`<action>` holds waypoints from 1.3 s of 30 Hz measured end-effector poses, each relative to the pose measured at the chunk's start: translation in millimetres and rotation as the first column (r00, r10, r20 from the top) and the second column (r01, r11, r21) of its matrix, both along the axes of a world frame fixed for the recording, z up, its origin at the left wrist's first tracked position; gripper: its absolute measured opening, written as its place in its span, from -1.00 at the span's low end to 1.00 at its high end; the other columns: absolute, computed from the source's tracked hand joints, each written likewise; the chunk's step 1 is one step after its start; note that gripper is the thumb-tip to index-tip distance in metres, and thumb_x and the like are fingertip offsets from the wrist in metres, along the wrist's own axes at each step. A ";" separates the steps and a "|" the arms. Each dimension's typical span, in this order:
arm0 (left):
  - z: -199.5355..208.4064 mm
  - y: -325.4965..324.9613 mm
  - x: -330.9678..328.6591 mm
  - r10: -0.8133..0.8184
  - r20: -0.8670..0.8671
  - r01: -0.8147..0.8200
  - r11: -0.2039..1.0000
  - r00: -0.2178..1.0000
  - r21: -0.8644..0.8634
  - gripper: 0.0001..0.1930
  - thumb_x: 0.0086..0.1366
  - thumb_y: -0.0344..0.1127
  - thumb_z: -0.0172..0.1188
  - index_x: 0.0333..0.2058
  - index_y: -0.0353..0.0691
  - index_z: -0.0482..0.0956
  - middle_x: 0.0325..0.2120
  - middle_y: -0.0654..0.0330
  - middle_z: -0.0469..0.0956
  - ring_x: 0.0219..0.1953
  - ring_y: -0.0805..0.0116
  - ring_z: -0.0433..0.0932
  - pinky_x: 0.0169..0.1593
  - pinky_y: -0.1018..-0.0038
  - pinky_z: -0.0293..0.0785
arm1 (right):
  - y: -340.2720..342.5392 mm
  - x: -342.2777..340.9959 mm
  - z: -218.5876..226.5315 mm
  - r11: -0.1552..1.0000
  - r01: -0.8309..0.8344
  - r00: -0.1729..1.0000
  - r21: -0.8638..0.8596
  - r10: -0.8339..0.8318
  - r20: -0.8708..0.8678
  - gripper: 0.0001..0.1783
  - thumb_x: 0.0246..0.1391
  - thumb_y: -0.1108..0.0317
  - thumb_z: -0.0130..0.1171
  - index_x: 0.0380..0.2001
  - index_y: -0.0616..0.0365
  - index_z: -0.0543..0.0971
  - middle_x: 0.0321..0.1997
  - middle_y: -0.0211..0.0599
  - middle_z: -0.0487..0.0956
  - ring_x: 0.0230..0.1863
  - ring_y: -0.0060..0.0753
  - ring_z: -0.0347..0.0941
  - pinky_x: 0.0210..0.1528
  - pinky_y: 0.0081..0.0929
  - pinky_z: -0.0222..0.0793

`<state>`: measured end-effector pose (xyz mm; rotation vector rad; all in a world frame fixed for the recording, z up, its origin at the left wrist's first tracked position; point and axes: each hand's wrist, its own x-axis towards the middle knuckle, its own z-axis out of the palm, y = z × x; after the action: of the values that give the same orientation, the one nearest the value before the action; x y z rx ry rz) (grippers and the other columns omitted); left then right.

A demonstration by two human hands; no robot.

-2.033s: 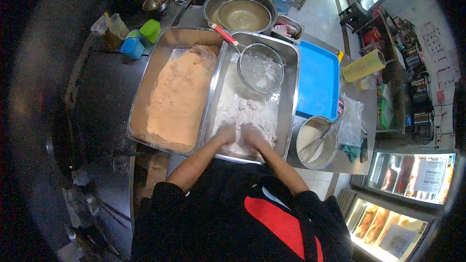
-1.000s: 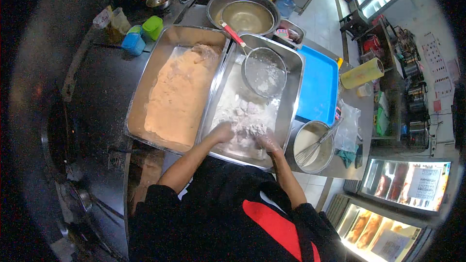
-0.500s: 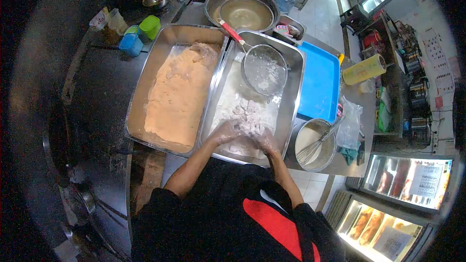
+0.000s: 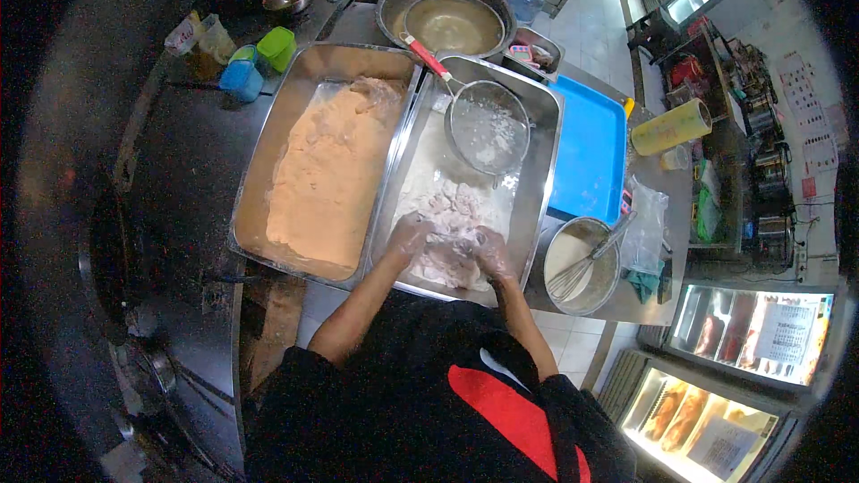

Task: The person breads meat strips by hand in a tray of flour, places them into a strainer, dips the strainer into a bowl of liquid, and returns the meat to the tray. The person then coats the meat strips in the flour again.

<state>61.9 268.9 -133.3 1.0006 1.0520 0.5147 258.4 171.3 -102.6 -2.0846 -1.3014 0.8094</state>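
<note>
Both hands work in white flour inside a steel tray (image 4: 542, 154). My left hand (image 4: 408, 238) and my right hand (image 4: 490, 252), both in thin clear gloves, press on lumpy floured pieces (image 4: 452, 210) heaped near the tray's front. The fingers are curled into the pile; whether they grip a piece I cannot tell. A round mesh strainer (image 4: 488, 132) with a red handle (image 4: 427, 56) lies in the far end of the same tray.
A second steel tray (image 4: 252, 179) of orange batter-covered food (image 4: 327, 174) sits to the left. Behind stands a large metal bowl (image 4: 445, 22). A blue tray (image 4: 591, 154), a bowl with a whisk (image 4: 577, 264) and a yellow roll (image 4: 671, 127) are at the right.
My hands have shifted slightly within the floured pile, kneading and turning the pieces. The view itself has moved a little. Everything else has stayed in place.
</note>
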 end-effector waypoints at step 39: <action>34.1 -3.1 7.8 0.041 -0.786 0.490 0.761 0.617 0.425 -0.74 0.07 -0.25 0.12 -0.36 -0.32 0.61 -0.40 -0.12 0.58 -0.31 0.02 0.60 -0.25 0.25 0.51 | 18.1 17.7 24.6 0.971 -0.161 0.979 -0.177 0.180 0.095 -0.57 -0.05 0.07 0.26 -0.32 0.27 0.52 -0.36 -0.02 0.56 -0.34 -0.16 0.48 -0.24 -0.26 0.38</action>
<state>69.7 265.8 -99.2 2.0512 1.5035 0.1681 276.1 189.5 -78.0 -2.1976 -1.5368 0.9176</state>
